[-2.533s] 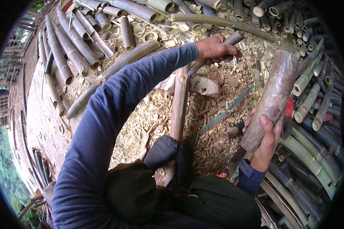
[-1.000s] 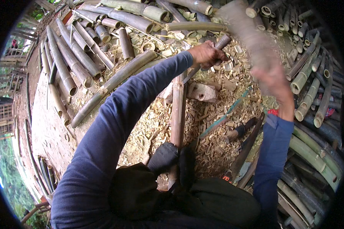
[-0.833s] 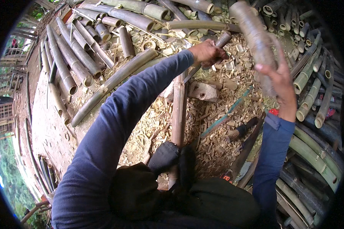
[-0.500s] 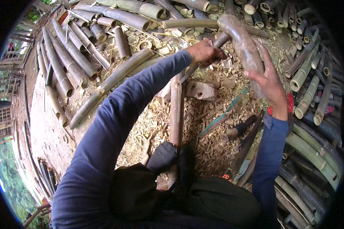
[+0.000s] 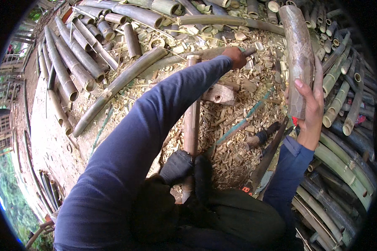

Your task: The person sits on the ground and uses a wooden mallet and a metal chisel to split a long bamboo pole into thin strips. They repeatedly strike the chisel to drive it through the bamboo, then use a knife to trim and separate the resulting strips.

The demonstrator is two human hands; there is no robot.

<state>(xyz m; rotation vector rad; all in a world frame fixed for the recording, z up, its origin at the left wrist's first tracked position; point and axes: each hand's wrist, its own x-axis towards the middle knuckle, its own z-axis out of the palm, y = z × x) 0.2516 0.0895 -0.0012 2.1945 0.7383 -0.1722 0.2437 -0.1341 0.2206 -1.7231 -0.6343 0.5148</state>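
Note:
A thick, rounded wooden mallet (image 5: 298, 46) stands nearly upright in my right hand (image 5: 311, 102), its lower end against the palm and my thumb across its front. My left hand (image 5: 235, 57) is a fist round a chisel (image 5: 250, 51). Only the dark end of its handle sticks out to the right; my left forearm hides the rest. A bamboo pole (image 5: 191, 125) lies lengthwise between my black-covered feet (image 5: 178, 167), passing under my left forearm. Beside it sits a wooden block (image 5: 220, 94) with a hole.
Wood chips (image 5: 226, 154) cover the ground. Cut bamboo tubes (image 5: 71, 67) lie at the far left, with more bamboo stacked (image 5: 343, 104) along the right. A dark-handled tool (image 5: 262, 138) rests on the chips, near a long dark blade-like piece (image 5: 266, 159).
The mallet has swung away from the chisel handle, up and to the right, and now stands nearly upright. My left fist has shifted right, and my forearm now covers the chisel's shaft.

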